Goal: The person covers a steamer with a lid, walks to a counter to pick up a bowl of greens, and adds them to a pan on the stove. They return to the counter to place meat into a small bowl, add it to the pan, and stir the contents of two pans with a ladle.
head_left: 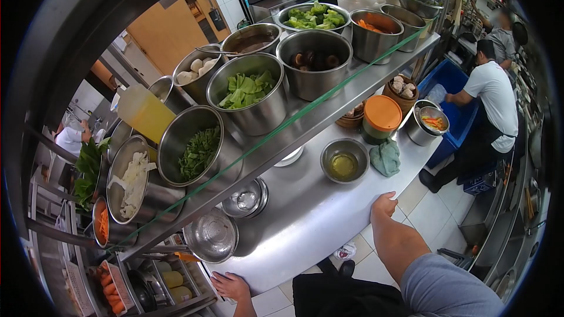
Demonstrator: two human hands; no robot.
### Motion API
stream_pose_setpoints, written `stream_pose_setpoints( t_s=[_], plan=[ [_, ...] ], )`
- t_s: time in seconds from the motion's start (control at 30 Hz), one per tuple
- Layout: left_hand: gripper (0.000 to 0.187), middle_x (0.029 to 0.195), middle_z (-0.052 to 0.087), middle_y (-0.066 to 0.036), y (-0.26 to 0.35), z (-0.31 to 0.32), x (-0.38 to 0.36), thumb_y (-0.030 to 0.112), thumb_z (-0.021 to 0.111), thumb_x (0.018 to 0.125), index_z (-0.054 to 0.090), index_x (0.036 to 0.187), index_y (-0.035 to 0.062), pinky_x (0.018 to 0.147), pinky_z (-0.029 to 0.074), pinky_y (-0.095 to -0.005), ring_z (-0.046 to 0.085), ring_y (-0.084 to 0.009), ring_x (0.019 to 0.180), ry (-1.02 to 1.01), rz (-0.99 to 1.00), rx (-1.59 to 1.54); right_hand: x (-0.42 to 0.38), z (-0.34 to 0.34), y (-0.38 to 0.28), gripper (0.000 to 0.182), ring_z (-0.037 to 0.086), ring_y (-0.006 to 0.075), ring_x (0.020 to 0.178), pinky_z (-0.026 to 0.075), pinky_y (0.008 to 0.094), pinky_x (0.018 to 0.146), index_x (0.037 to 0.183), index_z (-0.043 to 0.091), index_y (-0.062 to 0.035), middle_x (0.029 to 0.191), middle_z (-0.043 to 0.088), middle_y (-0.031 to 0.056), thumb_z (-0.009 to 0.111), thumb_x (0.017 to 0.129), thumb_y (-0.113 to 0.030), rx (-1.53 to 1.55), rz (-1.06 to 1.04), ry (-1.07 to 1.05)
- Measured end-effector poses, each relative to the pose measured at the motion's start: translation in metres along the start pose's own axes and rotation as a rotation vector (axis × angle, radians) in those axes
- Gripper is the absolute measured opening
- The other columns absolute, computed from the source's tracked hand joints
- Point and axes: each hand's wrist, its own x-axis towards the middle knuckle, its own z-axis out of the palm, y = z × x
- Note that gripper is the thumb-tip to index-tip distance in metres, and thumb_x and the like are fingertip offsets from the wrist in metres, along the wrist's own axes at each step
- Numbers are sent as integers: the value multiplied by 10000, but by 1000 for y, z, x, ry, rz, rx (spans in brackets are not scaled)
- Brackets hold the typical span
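Note:
My left hand (pixel 231 286) rests flat with its fingers spread on the near left corner of the steel counter (pixel 282 252). On the counter's right front edge lies my right hand (pixel 384 204), its fingers bent over the edge and partly hidden. Beyond that hand are a crumpled green cloth (pixel 385 158) and a metal bowl (pixel 345 161) with yellowish liquid in it. Past my left hand, a wide metal bowl (pixel 211 235) stands near a smaller stack of metal bowls (pixel 245 197). Neither hand holds anything I can see.
A raised steel shelf with a glass edge carries several metal pots, including leafy greens (pixel 249 89), mushrooms (pixel 315 60) and broccoli (pixel 316 17). An orange-lidded tub (pixel 382 113) and dumpling baskets stand at the back right. A co-worker (pixel 492 88) bends over a blue bin (pixel 449 85). Carrots (pixel 110 289) sit lower left.

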Motion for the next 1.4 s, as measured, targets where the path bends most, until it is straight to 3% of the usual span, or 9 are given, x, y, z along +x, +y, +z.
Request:
stream_pose_setpoints(
  t_s=[1.4],
  plan=[
    [546, 1511, 345, -168, 2, -3, 0, 326, 411, 980, 367, 1469, 86, 1111, 252, -559, 325, -328, 1403, -26, -13, 17, -8, -9, -6, 592, 607, 471, 1068, 467, 542, 950, 1240, 537, -9, 1123, 643, 283, 342, 984, -505, -3, 3, -9]
  ],
)
